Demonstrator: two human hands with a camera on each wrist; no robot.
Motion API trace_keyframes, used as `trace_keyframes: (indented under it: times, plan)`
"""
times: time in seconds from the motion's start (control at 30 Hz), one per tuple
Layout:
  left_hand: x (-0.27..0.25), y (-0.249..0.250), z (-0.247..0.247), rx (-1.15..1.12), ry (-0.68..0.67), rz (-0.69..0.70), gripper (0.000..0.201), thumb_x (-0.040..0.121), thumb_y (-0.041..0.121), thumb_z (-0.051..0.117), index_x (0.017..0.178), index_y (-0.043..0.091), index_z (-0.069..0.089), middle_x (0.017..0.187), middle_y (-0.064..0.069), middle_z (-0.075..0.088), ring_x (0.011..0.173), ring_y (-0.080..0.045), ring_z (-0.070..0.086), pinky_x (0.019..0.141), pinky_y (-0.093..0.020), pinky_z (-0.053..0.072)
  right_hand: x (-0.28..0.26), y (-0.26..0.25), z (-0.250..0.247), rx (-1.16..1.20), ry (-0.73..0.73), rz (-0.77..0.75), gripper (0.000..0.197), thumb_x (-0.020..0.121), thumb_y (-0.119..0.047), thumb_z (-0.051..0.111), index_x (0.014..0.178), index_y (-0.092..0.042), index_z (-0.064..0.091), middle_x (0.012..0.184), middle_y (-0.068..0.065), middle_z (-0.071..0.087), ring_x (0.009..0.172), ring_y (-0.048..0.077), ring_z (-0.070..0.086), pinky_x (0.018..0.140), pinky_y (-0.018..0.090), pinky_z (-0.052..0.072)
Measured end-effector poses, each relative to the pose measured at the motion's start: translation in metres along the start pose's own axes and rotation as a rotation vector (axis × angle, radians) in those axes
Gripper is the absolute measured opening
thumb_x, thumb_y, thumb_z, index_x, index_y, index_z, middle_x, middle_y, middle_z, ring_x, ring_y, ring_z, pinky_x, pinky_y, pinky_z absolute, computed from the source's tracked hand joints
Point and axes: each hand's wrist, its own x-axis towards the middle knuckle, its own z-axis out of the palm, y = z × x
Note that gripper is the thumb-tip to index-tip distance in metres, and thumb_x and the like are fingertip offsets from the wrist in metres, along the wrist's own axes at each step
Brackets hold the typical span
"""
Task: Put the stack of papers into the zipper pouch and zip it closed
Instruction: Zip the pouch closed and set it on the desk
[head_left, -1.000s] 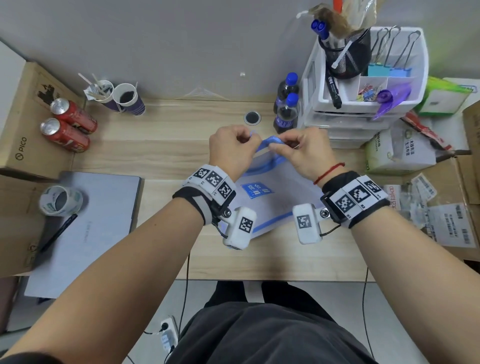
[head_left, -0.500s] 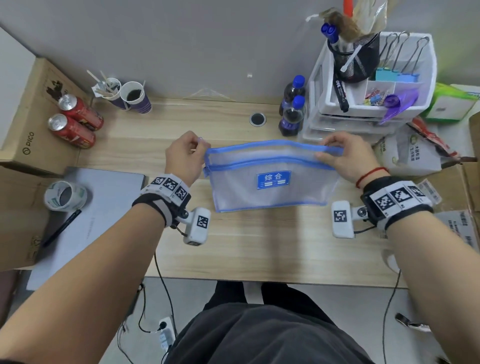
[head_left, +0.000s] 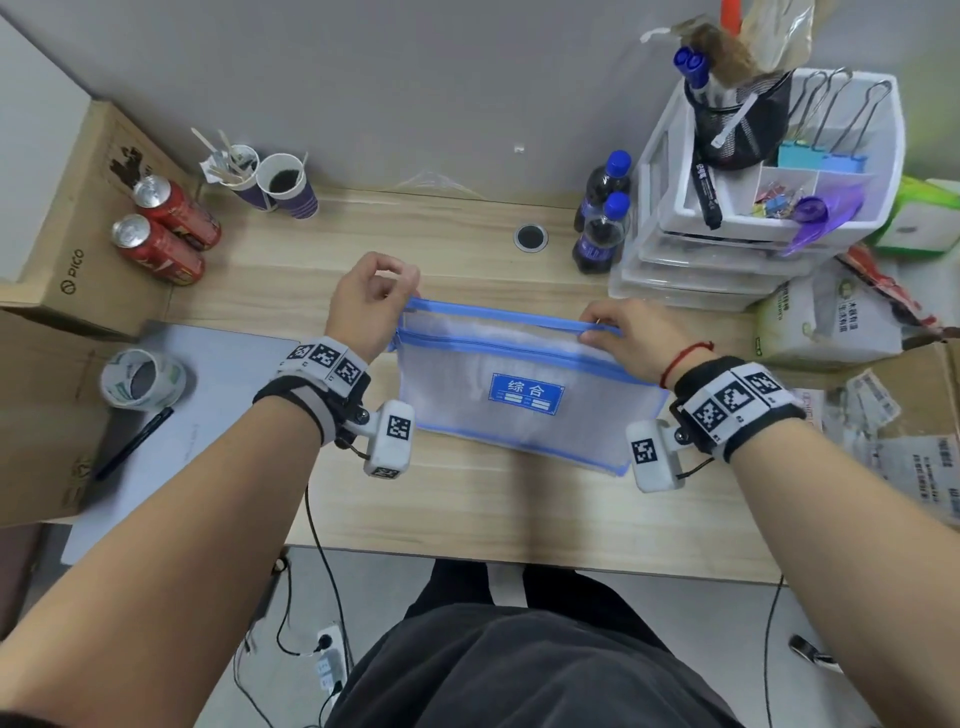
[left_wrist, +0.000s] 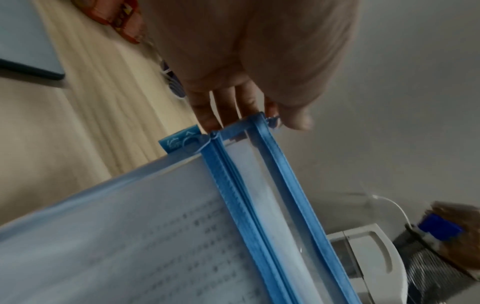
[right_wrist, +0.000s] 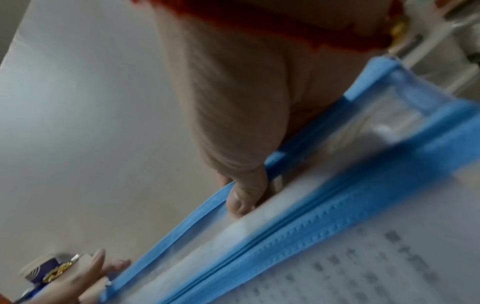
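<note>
A translucent zipper pouch (head_left: 524, 415) with blue trim and a blue label is held over the wooden desk (head_left: 467, 499). Printed papers (left_wrist: 182, 236) show through its wall. My left hand (head_left: 402, 291) pinches the top left corner, where a small zip pull (left_wrist: 272, 121) sits by the thumb. My right hand (head_left: 597, 330) pinches the top blue edge near the right end, thumb (right_wrist: 244, 197) on the band. A second zip (left_wrist: 246, 205) below the top edge looks joined. Whether the top zip is joined I cannot tell.
Two red cans (head_left: 166, 234) lie on a cardboard box at left, with paper cups (head_left: 280, 187) behind. Two bottles (head_left: 602, 223) and a white drawer organiser (head_left: 753, 223) stand at back right. A tape roll (head_left: 143, 379) and pen (head_left: 135, 441) lie on a grey sheet.
The hands were together at the middle of the pouch top, then spread to its two ends, pulling it flat. Since then the right hand has slid a little left along the top edge.
</note>
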Motion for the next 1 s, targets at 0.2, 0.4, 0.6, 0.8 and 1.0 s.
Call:
trace_keyframes:
  times: [0.2,0.4,0.6,0.8,1.0]
  plan:
    - [-0.009,-0.063,-0.03,0.087,-0.245,-0.319,0.058,0.065,0.049,0.084,0.113,0.02,0.068,0.116,-0.001,0.073,0.106,-0.017,0.069,0.098,-0.041,0.053,0.023,-0.021,0.001,0.114,0.06,-0.008,0.009,0.088,-0.038,0.061,0.086,-0.03,0.063,0.088,0.003,0.07,0.087,0.026,0.064,0.084,0.045,0.053]
    - [-0.012,-0.094,-0.047,-0.052,-0.108,-0.323,0.028,0.08,0.045,0.071,0.1,0.026,0.071,0.107,-0.006,0.074,0.101,-0.028,0.07,0.091,-0.046,0.056,0.058,-0.017,0.018,0.087,0.154,0.222,0.023,0.079,-0.051,0.067,0.084,-0.03,0.058,0.086,-0.001,0.06,0.086,0.023,0.057,0.077,0.031,0.044]
    - [0.022,-0.104,-0.075,0.018,-0.102,-0.368,0.047,0.085,0.046,0.068,0.104,0.003,0.066,0.094,-0.01,0.065,0.087,-0.023,0.059,0.086,-0.043,0.05,0.071,0.007,0.067,0.722,0.05,0.609,0.053,0.073,-0.041,0.08,0.115,-0.017,0.059,0.115,0.011,0.061,0.086,0.022,0.062,0.07,0.034,0.054]
    - [0.074,-0.102,-0.081,0.103,-0.035,-0.375,0.048,0.084,0.047,0.066,0.102,0.002,0.066,0.091,-0.014,0.064,0.083,-0.026,0.06,0.074,-0.038,0.048,0.095,0.0,0.086,0.96,-0.026,0.677,0.035,0.086,-0.04,0.066,0.109,-0.014,0.064,0.096,0.003,0.07,0.093,0.028,0.066,0.069,0.035,0.056]
    - [0.136,-0.083,-0.067,0.341,0.082,-0.277,0.058,0.088,0.028,0.065,0.137,0.008,0.04,0.13,-0.014,0.056,0.117,-0.028,0.056,0.095,-0.036,0.045,0.163,-0.01,0.078,0.681,0.138,0.534,0.038,0.082,-0.03,0.065,0.117,-0.015,0.06,0.124,0.013,0.064,0.113,0.032,0.062,0.1,0.053,0.048]
